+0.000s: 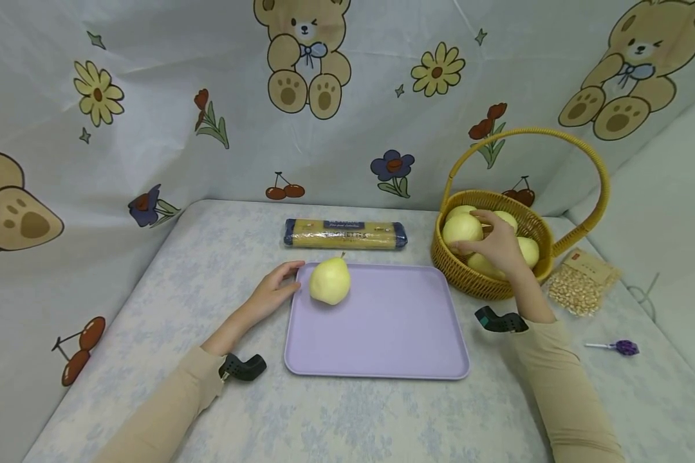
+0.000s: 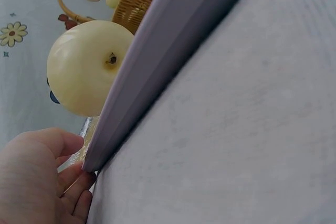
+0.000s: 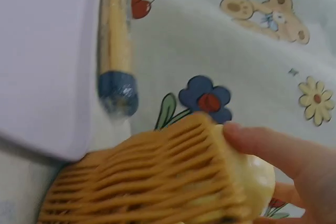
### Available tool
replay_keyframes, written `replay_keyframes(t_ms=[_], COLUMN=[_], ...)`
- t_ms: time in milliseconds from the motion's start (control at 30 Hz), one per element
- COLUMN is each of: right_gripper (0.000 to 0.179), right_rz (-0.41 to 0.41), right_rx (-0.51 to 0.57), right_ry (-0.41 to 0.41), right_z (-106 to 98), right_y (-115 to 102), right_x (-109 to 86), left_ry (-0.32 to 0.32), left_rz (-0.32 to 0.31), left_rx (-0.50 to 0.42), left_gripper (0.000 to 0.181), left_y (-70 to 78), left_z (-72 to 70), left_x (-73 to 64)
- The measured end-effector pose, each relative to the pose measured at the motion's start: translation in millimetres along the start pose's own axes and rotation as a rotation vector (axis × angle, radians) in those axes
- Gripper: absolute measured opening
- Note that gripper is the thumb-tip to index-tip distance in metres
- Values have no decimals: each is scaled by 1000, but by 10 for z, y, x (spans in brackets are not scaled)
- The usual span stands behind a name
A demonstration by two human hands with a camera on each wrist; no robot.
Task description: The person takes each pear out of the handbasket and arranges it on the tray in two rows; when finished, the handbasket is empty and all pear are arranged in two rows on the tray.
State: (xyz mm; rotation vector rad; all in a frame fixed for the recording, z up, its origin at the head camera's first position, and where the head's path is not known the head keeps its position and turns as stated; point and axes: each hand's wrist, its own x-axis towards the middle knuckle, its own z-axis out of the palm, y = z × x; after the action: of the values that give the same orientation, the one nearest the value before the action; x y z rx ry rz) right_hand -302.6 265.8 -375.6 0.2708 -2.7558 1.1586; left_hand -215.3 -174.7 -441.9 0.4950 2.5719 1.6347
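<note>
A yellow-green pear (image 1: pixel 329 281) stands on the lilac tray (image 1: pixel 382 321) near its far left corner, stem upward. My left hand (image 1: pixel 273 290) touches the tray's left rim beside that pear, fingers loosely bent; in the left wrist view the thumb lies apart from the pear. Over at the wicker basket (image 1: pixel 475 281), my right hand (image 1: pixel 496 244) reaches inside and grips a pear (image 1: pixel 461 230) with thumb and fingers. Several more pears lie around it in the basket. In the right wrist view the basket wall hides part of the held pear (image 3: pixel 257 182).
Behind the tray lies a spaghetti pack (image 1: pixel 344 235). The basket's tall handle (image 1: pixel 599 173) arches up and leans right. Right of the basket are a bag of pale kernels (image 1: pixel 579 286) and a purple lollipop (image 1: pixel 625 348). A patterned cloth (image 1: pixel 324 154) hangs behind the table.
</note>
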Motion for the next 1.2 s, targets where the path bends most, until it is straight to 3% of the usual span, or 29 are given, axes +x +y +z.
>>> replay_keyframes(t_ms=[133,267,533,833,967,1033,1200], right_gripper=[78,77,74,76,74,74,74], right_rz=[36,33,-62,-87,-78,-78,-99], right_rx=[49,94,189,198,176,177,196], right_ry=[114,152,18,-140,-186,-201,-218], right_z=[-38,-25,304,841,1023,1086,1184], right_y=[-220,-473,-847,-877,-835,-819,-777], right_x=[-80,-187,-395,-483,-494,-496,-502], left_ry=[2,1,1,16,8,3,1], left_rz=[3,-3,9,26,40,36,-11], left_rx=[6,6,13,41,60,55,10], left_gripper=[46,46,47,47,46,46,47], left_y=[-10,-7,-29,-360,-330,-234,-178], left_z=[-8,-15,-17,24,24,18,21], left_x=[-5,-15,7,119,107,81,75])
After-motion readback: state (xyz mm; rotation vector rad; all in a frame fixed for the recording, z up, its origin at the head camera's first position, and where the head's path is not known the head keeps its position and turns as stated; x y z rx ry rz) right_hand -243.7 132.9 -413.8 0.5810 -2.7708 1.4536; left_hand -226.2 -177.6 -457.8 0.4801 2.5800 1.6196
